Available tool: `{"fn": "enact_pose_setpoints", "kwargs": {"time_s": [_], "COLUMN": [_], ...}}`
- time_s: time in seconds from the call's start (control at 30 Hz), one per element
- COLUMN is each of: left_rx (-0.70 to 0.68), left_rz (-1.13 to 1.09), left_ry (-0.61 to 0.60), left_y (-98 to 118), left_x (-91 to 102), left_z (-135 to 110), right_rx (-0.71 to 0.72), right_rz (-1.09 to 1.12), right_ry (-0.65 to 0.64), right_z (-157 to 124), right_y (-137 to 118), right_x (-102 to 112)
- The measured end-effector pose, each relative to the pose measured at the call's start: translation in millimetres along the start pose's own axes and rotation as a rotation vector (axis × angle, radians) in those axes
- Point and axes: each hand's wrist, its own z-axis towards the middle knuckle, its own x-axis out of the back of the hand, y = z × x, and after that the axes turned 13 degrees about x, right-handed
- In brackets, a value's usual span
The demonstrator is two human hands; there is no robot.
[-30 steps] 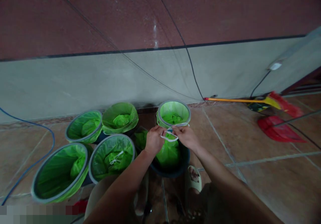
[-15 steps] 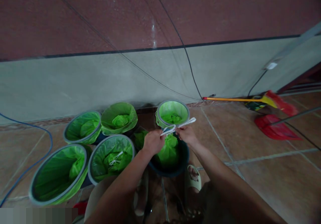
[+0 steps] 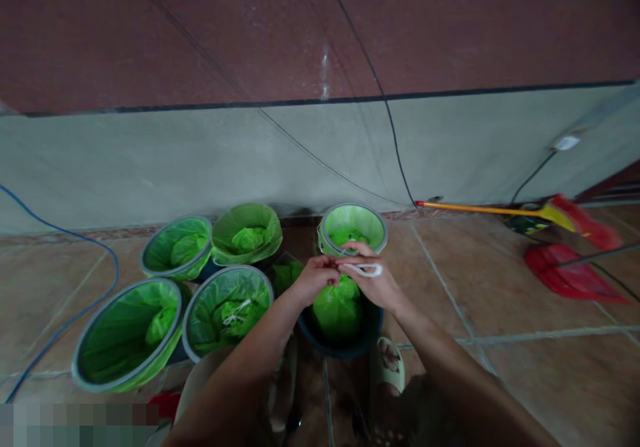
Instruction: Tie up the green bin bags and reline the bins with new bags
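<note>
Both my hands meet over a dark bin [image 3: 341,351] that stands between my feet. Inside it is a green plastic bag [image 3: 337,313], gathered at the top. My left hand [image 3: 316,279] pinches at the bag's neck, its fingertips against the other hand. A white drawstring [image 3: 367,270] loops out across my right hand [image 3: 375,280], whose fingers are closed around part of it. The fingers overlap, so the exact hold on the string is partly hidden.
Several bins lined with green bags stand at the left, such as a front bin [image 3: 127,333]. Another lined bin [image 3: 353,227] is just beyond my hands. A broom [image 3: 480,209] and red dustpan [image 3: 570,270] lie right. A blue hose [image 3: 113,260] curves at far left.
My hands have come together over the bag's neck. The drawstring, stretched between them before, now makes a loop over my right hand. The view has shifted slightly left.
</note>
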Motion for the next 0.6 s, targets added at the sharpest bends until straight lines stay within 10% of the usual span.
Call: {"fn": "enact_pose_setpoints", "kwargs": {"time_s": [0.23, 0.6], "left_rx": [-0.164, -0.010], "left_rz": [0.329, 0.070], "left_ry": [0.035, 0.259], "left_y": [-3.6, -2.7], "left_x": [2.3, 6.8], "left_z": [3.0, 5.2], "right_rx": [-0.224, -0.396], "right_rz": [0.031, 0.132], "right_ry": [-0.102, -0.199], "right_z": [-1.2, -0.5], "right_y": [7.7, 14.5], "right_x": [-6.0, 12.6]}}
